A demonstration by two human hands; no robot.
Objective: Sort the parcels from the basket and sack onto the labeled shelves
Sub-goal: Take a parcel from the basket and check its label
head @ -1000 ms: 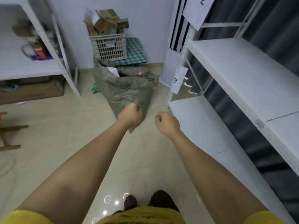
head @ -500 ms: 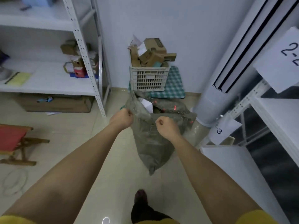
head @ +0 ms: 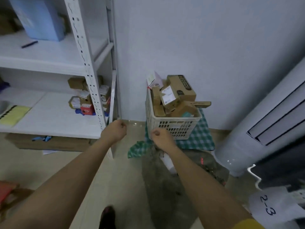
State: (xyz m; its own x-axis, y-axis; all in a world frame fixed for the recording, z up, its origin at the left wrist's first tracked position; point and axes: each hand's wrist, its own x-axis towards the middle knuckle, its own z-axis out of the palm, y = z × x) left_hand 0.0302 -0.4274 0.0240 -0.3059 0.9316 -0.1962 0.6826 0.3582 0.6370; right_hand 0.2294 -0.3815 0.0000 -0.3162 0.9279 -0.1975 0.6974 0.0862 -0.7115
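A white plastic basket (head: 171, 128) stands against the far wall, piled with several cardboard parcels (head: 171, 98). In front of it a grey-green sack (head: 166, 187) slumps on the floor, a white parcel (head: 168, 161) showing at its mouth. My right hand (head: 160, 138) is curled into a fist over the basket's near left corner, above the sack, holding nothing. My left hand (head: 114, 132) is also fisted and empty, in the gap between the basket and the left shelf post.
A white shelf unit (head: 54, 118) at left holds small boxes (head: 85, 103), a yellow pad and a blue box. A green checked cloth (head: 198, 138) lies under the basket. A white standing air conditioner (head: 257, 134) is at right, with a label "2-3" (head: 269, 207) below it.
I have stepped closer to the basket and sack; the view swung left. Both fists moved forward, from over the sack's front to the basket's edge.
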